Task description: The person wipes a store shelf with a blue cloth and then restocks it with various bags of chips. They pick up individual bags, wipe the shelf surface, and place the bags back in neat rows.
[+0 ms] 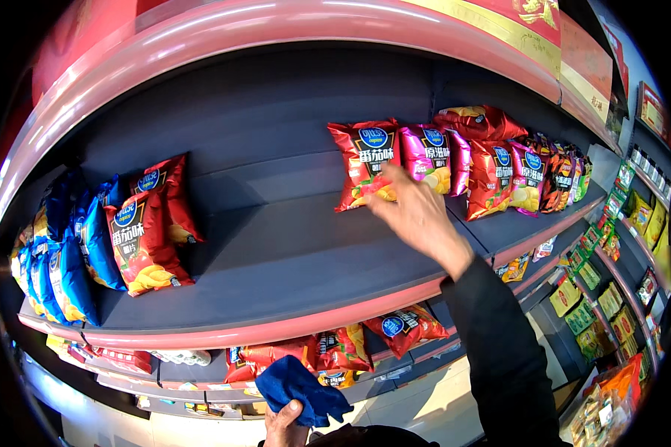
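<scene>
My left hand (285, 426) is at the bottom of the view, closed around a bunched dark blue cloth (300, 389). My right hand (419, 223) reaches over the shelf from the lower right, its fingers apart and bent. Its fingertips overlap the lower right part of a red chip bag (359, 153) standing upright; whether they touch it I cannot tell. Beside that bag stands a pink chip bag (427, 149), partly behind my hand. A second red chip bag (490, 175) stands farther right, with another lying on top behind it.
The dark shelf board (276, 261) has a pink front edge (335, 322). Blue chip bags (71, 276) and a leaning red bag (143, 242) stand at the left. More red bags (402, 328) lie on the shelf below. A side rack (611, 298) of small packets stands at the right.
</scene>
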